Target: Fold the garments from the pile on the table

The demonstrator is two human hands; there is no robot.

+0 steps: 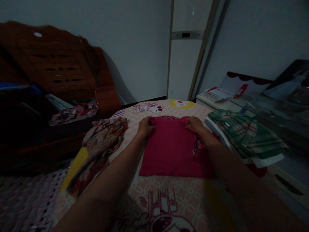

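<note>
Pink garment point(175, 149) between both hands point(145, 127).

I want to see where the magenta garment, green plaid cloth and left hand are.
Magenta garment point(173, 148): head view, middle of its spread face.
Green plaid cloth point(248, 132): head view, upper face.
Left hand point(145, 127): head view, back of it.

the patterned bench point(169, 199) lies bare in front of the magenta garment point(176, 148), leaving a hand room to pass. the crumpled floral cloth point(103, 138) blocks the left side, the stacked green plaid cloth point(248, 135) the right.
</note>
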